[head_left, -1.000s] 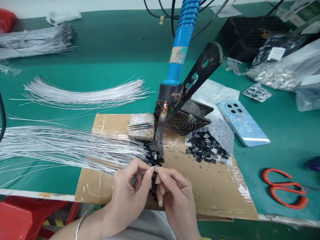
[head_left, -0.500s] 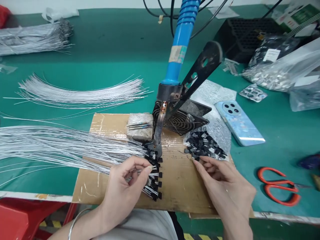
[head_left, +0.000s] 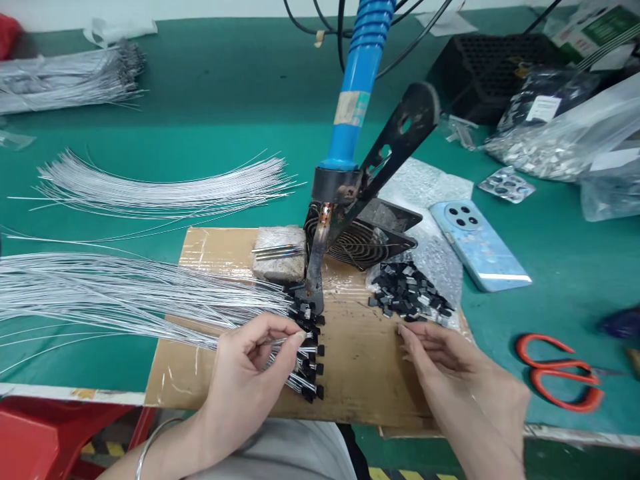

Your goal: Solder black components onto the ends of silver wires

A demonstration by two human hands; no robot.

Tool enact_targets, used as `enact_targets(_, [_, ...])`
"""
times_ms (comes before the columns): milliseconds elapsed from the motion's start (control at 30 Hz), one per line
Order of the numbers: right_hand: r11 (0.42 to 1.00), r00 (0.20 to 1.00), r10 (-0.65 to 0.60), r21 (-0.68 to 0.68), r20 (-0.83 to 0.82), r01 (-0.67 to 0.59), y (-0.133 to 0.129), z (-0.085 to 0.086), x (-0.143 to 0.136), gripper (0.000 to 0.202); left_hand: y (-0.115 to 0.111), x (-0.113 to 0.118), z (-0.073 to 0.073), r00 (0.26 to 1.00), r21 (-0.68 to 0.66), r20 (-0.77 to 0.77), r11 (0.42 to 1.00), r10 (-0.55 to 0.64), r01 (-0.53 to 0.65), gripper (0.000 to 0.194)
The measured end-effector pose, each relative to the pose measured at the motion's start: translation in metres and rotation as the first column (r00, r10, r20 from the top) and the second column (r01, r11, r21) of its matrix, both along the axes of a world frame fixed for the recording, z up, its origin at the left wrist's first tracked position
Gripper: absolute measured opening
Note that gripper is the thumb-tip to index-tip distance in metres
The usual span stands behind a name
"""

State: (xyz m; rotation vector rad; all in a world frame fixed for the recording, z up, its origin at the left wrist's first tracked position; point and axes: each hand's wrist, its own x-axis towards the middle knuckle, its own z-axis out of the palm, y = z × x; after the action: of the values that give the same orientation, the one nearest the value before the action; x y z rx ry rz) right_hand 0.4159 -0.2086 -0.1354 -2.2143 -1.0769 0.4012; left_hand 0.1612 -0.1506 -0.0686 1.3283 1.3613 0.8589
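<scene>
My left hand (head_left: 260, 373) pinches the end of a white wire over the cardboard (head_left: 360, 373), with the wire tip just past its thumb. Around and beneath it lie many white wires (head_left: 125, 287), whose right ends carry small black caps (head_left: 320, 369). My right hand (head_left: 460, 380) is closed at the fingertips, just below a pile of small black pieces (head_left: 410, 290); anything between its fingertips is too small to make out. The two hands are apart.
A blue-handled hot-air tool (head_left: 350, 120) on a black bracket rises in the middle, by a black fan (head_left: 360, 233). A wrapped block (head_left: 280, 253) bears metal rods. Rightward lie a blue phone (head_left: 480, 247) and red-handled scissors (head_left: 560, 373). Another wire bundle (head_left: 170, 193) lies behind.
My right hand has drawn back from the black pile, a little to the right and toward me. My left hand has barely moved and keeps its pinch.
</scene>
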Motion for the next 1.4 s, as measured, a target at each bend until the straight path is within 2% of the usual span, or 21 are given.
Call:
enact_targets(33, [0.999,1.0,0.011,0.037,-0.011,-0.011,-0.001,0.002,-0.005,0.035,0.0,0.0,0.0,1.0,0.001,0.002,1.0,0.005,-0.005,0.01])
enact_targets(100, [0.982,0.992,0.113,0.162,-0.059,-0.102,-0.003,0.007,-0.021,0.026,0.001,0.0,0.001,1.0,0.0,-0.001,1.0,0.013,-0.013,0.009])
enact_targets(167, [0.92,0.945,0.293,0.313,-0.144,-0.237,-0.006,0.016,-0.041,0.012,0.001,0.001,0.003,1.0,0.001,-0.006,1.0,0.008,-0.008,0.01])
enact_targets(200, [0.887,0.918,0.357,0.37,-0.17,-0.277,-0.006,0.02,-0.052,0.011,0.002,0.001,0.004,1.0,0.002,-0.005,1.0,0.004,-0.004,0.01])
enact_targets(300, [0.808,0.882,0.458,0.465,-0.109,-0.362,-0.005,0.031,-0.079,0.025,0.003,0.002,0.006,1.0,0.001,0.006,1.0,-0.006,0.006,0.011])
enact_targets(433, [0.678,0.842,0.535,0.564,0.062,-0.472,0.004,0.035,-0.095,0.049,0.004,0.001,0.008,1.0,-0.007,0.027,1.0,-0.009,0.009,0.01])
enact_targets(533, [0.649,0.825,0.56,0.577,0.08,-0.496,0.006,0.035,-0.097,0.058,0.004,0.001,0.007,0.999,-0.013,0.041,1.0,-0.012,0.012,0.01])
enact_targets(667, [0.667,0.838,0.539,0.565,0.083,-0.485,0.005,0.033,-0.097,0.061,0.004,0.0,0.006,0.999,-0.024,0.04,0.999,-0.02,0.021,0.011])
enact_targets(800, [0.685,0.858,0.511,0.58,0.047,-0.44,0.002,0.032,-0.098,0.055,0.004,-0.001,0.006,0.999,-0.034,0.028,0.999,-0.023,0.024,0.013])
enact_targets(867, [0.736,0.877,0.476,0.575,-0.064,-0.358,0.002,0.034,-0.099,0.044,0.004,-0.002,0.006,0.999,-0.05,0.021,0.998,-0.029,0.03,0.013])
enact_targets(933, [0.818,0.878,0.411,0.523,-0.244,-0.237,0.003,0.038,-0.1,0.027,0.003,-0.003,0.006,0.999,-0.068,0.006,0.997,-0.037,0.037,0.015])
enact_targets(1000, [0.891,0.835,0.324,0.439,-0.445,-0.112,0.005,0.043,-0.101,0.012,0.003,-0.004,0.006,0.999,-0.076,-0.005,0.996,-0.045,0.044,0.016])
enact_targets(1100, [0.929,0.72,0.27,0.369,-0.639,-0.021,0.01,0.046,-0.101,0.006,0.003,-0.004,0.007,0.999,-0.082,0.012,0.995,-0.052,0.052,0.015])
enact_targets(1233, [0.925,0.625,0.324,0.375,-0.71,-0.053,0.015,0.046,-0.104,0.007,0.005,-0.002,0.011,0.996,-0.08,0.049,0.993,-0.08,0.084,0.012])
enact_targets(1400, [0.958,0.571,0.226,0.287,-0.789,0.017,0.017,0.052,-0.111,0.007,0.007,-0.001,0.015,0.989,-0.082,0.099,0.99,-0.107,0.115,0.012])
